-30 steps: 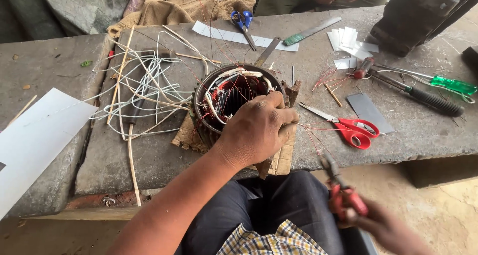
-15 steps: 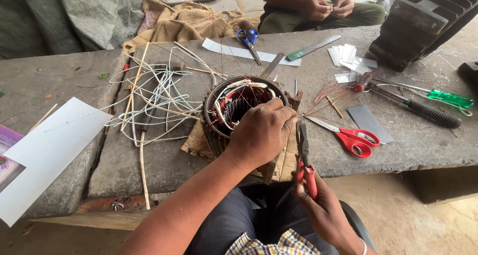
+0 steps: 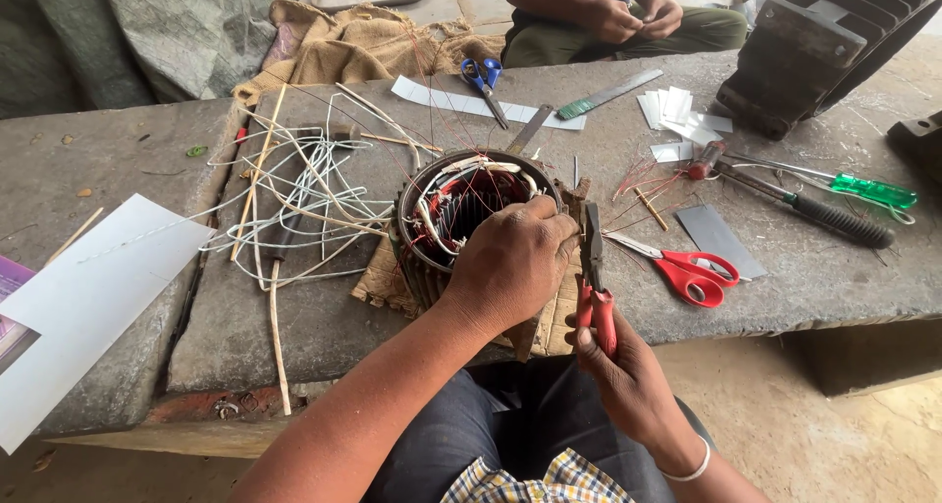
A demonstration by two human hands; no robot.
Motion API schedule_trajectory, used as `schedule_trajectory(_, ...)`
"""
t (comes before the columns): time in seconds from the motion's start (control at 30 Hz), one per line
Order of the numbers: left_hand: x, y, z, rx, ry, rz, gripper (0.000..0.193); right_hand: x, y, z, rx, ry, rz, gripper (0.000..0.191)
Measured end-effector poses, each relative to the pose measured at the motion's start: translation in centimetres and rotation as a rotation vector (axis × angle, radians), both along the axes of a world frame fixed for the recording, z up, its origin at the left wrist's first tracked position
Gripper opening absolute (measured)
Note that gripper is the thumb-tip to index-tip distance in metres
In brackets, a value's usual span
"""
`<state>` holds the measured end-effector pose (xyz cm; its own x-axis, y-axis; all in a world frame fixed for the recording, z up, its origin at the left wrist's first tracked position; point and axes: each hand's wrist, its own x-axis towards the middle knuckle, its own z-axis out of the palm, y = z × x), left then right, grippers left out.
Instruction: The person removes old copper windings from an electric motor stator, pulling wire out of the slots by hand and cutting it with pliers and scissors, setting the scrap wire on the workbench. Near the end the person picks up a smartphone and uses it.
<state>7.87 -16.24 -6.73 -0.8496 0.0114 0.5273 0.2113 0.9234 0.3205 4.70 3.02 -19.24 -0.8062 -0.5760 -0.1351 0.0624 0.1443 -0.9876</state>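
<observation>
A round motor stator [image 3: 453,209] with red and white windings lies on a brown cloth on the stone bench [image 3: 805,267]. My left hand [image 3: 510,263] rests on its near rim, fingers curled around the edge and the wires there. My right hand [image 3: 628,366] grips red-handled pliers [image 3: 595,267], jaws pointing up beside the stator's right side, close to my left fingers. Thin red wire strands run from the stator toward the far side.
White wire tangle and sticks [image 3: 294,199] lie to the left, red scissors [image 3: 687,267] and screwdrivers [image 3: 834,213] to the right, blue scissors [image 3: 483,76] at the back. A white sheet [image 3: 88,297] sits at left. Another person's hands [image 3: 633,17] work across the bench, beside a dark motor housing [image 3: 824,42].
My right hand has risen from below the bench edge with the pliers, bringing them up to the stator's right side. The left hand stays on the rim.
</observation>
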Motion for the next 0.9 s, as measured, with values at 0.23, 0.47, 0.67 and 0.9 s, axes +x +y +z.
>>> schedule_trajectory(0.23, -0.3, 0.1, -0.1, 0.009, 0.018, -0.001, 0.022, -0.5, -0.4, -0.1, -0.097, 0.083, 0.042, 0.044)
schedule_trajectory(0.47, -3.8, 5.2, 2.2, -0.421, -0.252, 0.015, 0.021, -0.4, -0.6, -0.4, -0.114, 0.099, -0.044, 0.037)
schedule_trajectory(0.67, -7.6, 8.6, 3.2, -0.574, -0.577, 0.104, 0.023, -1.0, 0.7, -0.2, -0.146, 0.117, -0.003, 0.034)
schedule_trajectory(0.9, -9.4, 9.8, 4.9, -0.642, -0.674, 0.093, 0.022, -3.3, 4.0, 0.8, -0.103, 0.012, 0.187, 0.038)
